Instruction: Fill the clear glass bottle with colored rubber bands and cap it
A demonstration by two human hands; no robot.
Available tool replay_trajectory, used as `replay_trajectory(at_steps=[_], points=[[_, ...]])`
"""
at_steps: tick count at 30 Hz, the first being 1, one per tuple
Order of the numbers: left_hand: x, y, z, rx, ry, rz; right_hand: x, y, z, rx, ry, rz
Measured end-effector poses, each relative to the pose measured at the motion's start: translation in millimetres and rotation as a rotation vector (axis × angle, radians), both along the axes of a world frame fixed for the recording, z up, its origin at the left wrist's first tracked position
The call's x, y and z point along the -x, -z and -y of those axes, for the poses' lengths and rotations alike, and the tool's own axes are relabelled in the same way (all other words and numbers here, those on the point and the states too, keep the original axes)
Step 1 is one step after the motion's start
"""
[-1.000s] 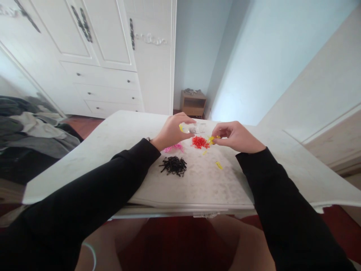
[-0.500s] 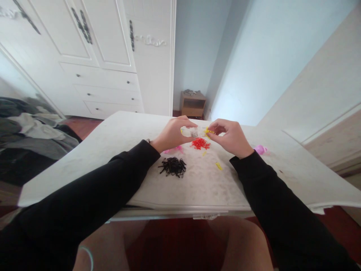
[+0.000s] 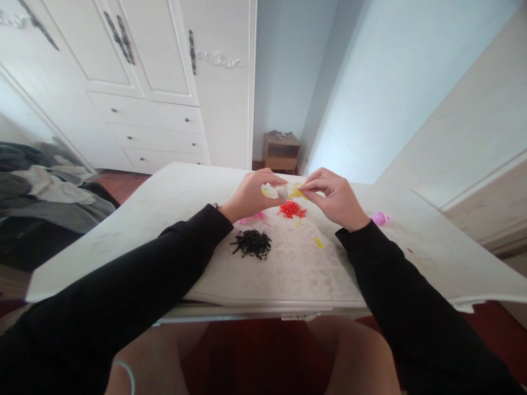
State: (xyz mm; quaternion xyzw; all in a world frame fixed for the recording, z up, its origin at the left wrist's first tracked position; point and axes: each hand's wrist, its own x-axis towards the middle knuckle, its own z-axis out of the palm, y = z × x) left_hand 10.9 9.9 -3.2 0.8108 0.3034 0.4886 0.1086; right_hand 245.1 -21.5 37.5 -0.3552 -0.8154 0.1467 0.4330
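My left hand (image 3: pixel 262 189) is closed around a small clear plastic container (image 3: pixel 281 192), held on its side above the table, with some yellow showing inside. My right hand (image 3: pixel 327 196) pinches yellow rubber bands (image 3: pixel 295 191) at the container's right-hand end. Under the container lies a pile of red rubber bands (image 3: pixel 292 209). Nearer to me is a heap of black rubber bands (image 3: pixel 252 243). Pink bands (image 3: pixel 254 219) lie partly hidden beside my left wrist. A loose yellow band (image 3: pixel 318 242) rests left of my right sleeve.
The white table (image 3: pixel 296 274) spans the width in front of me. A purple item (image 3: pixel 381 219) lies beyond my right wrist. Behind stand a white wardrobe (image 3: pixel 156 118) and a small wooden cabinet (image 3: pixel 281 163). Clothes (image 3: pixel 49 186) are piled at the left.
The yellow bands in my right fingers have moved left, into the container's end. My right fingertips have shifted slightly left; my left hand barely moved.
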Motion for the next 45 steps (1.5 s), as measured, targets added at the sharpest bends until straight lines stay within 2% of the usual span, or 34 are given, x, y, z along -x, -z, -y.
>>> replay_trajectory(at_steps=[7,14,19,25,32,40,43,45], points=[[-1,-0.9,0,0.022,0.008,0.005,1,4,-2,0.087,0.093,-0.092],[0,-2.9,3,0.011,0.017,0.012,2,-1,5,0.048,0.032,-0.066],[0,-2.7,3,0.017,0.001,-0.001,-2,-3,6,0.072,-0.03,-0.012],[-2,-0.6,2,-0.007,0.023,-0.014,1,2,2,0.046,0.021,-0.045],[-2,-4.0,6,-0.009,0.04,-0.033,2,-4,11,0.0,0.027,-0.014],[-2,-8.7,12,0.113,0.046,0.087,2,-6,14,-0.124,0.114,-0.092],[-2,-6.4,10,0.231,0.164,0.213,0,-6,9,-0.156,0.137,-0.064],[-3,-5.1,7,0.294,0.263,0.329,-2,-6,5,-0.13,0.14,0.001]])
